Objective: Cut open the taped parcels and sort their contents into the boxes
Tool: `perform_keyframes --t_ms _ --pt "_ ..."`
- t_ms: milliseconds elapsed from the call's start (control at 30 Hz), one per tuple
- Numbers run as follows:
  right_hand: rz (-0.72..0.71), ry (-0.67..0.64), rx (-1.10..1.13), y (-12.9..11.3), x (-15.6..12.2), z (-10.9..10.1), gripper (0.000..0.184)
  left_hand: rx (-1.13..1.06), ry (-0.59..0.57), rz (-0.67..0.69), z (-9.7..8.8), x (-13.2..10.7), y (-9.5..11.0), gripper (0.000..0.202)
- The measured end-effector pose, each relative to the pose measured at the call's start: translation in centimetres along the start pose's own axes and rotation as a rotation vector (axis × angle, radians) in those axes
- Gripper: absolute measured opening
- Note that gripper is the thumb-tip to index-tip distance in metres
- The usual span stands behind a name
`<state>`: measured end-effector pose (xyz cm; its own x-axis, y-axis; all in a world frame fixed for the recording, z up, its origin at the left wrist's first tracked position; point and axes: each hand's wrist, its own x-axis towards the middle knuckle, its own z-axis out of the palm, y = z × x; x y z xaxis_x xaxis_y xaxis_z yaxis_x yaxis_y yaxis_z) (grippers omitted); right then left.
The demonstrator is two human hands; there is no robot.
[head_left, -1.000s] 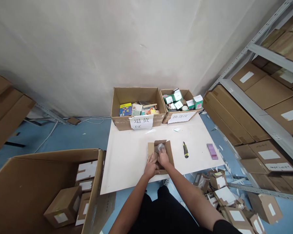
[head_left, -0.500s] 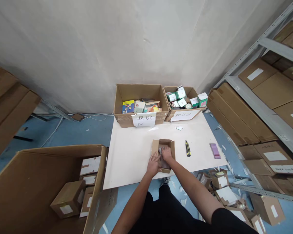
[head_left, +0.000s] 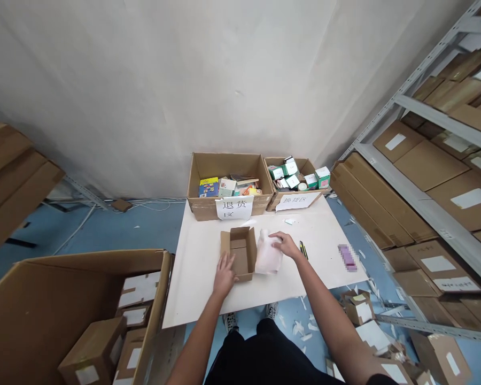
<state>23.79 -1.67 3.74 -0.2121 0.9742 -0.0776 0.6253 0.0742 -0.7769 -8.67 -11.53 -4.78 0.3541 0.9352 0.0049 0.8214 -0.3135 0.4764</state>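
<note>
On the white table [head_left: 196,291], an open small cardboard box [head_left: 240,255] shows its bare brown bottom, with its flaps up. Spread fingers of my left hand [head_left: 224,274] rest against the box's near left side. My right hand [head_left: 285,246], fingers curled, grips the upper right edge of a pale pinkish-white plastic-wrapped packet [head_left: 268,256] just right of the box. What the wrapping contains cannot be made out. Partly behind my right forearm lies a black-and-yellow utility knife [head_left: 303,249].
Two labelled cartons stand at the table's back: the left carton [head_left: 202,210] holds mixed packages, the right carton [head_left: 270,202] green-and-white boxes. A large carton [head_left: 24,299] with parcels is at left. Shelving [head_left: 433,112] and scattered boxes [head_left: 371,337] occupy the right. A blurred purple item [head_left: 347,258] lies rightward.
My right hand has lifted the plastic-wrapped packet out of the small box and moved it right. The box and my left hand have shifted left. The view has tilted slightly.
</note>
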Motion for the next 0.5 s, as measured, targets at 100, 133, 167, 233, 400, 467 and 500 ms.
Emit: perform_keyframes --t_ms 100,133,167,233,400,467,500 --pt "0.018 -0.09 -0.033 0.9 1.0 1.4 0.056 0.046 -0.039 -0.031 -3.7 -1.1 -4.1 0.012" --pt "0.052 -0.079 -0.096 1.4 1.1 2.5 0.063 0.054 -0.047 -0.045 -4.8 -1.6 -5.1 0.009" --pt "0.103 -0.045 -0.169 1.9 1.0 3.7 0.068 0.06 -0.051 -0.062 -5.6 -2.2 -5.9 0.004" --pt "0.238 0.06 -0.296 3.2 0.4 6.6 0.074 0.067 -0.042 -0.095 -6.8 -3.4 -6.6 0.012" --pt "0.355 0.123 -0.431 6.1 -3.5 13.4 0.061 0.03 0.148 -0.184 -6.6 -5.8 -3.6 0.041" --pt "0.365 0.034 -0.469 7.0 -5.1 15.3 0.052 -0.011 0.214 -0.224 -5.5 -6.0 -0.9 0.045" --pt "0.391 -0.014 -0.483 7.5 -5.8 16.0 0.051 -0.039 0.214 -0.22 -4.8 -5.9 0.6 0.045"
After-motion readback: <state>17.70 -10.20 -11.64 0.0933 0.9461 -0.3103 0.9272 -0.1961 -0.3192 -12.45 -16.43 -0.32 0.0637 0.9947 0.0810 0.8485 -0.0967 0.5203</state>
